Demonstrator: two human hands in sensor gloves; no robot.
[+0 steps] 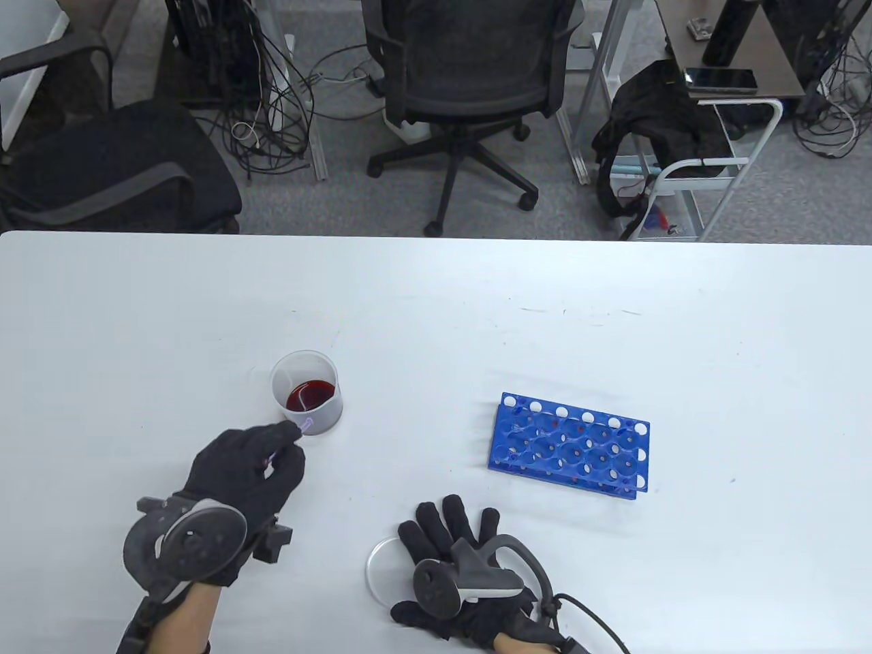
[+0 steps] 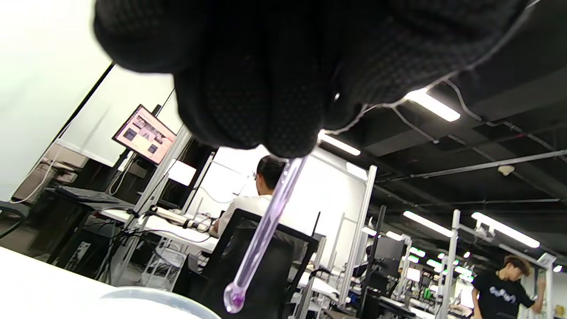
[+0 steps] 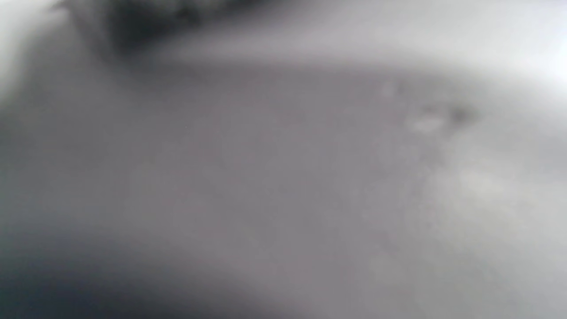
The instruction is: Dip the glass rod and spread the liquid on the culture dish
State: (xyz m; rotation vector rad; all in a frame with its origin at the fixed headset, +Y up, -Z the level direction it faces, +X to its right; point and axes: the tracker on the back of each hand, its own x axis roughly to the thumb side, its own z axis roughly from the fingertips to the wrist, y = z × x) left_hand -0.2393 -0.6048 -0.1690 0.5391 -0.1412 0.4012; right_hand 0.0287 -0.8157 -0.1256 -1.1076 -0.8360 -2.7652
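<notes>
Beside the beaker (image 1: pixel 306 393), the left hand (image 1: pixel 245 470) pinches the glass rod (image 1: pixel 304 426), tip slanting toward its rim.

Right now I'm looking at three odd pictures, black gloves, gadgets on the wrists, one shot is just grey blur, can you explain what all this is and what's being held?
There is no machine here: these are a person's two hands in black sensor gloves, each with a tracker strapped to its back. The big picture looks down at a white table. The other two come from cameras on the wrists.

The left hand pinches a thin glass rod; its rounded tip hangs just by the rim of a beaker holding red liquid. The right hand lies flat, fingers spread, on a clear round dish. A blue tube rack sits further right.

The grey blur is the right wrist view, too close to something to focus.
</notes>
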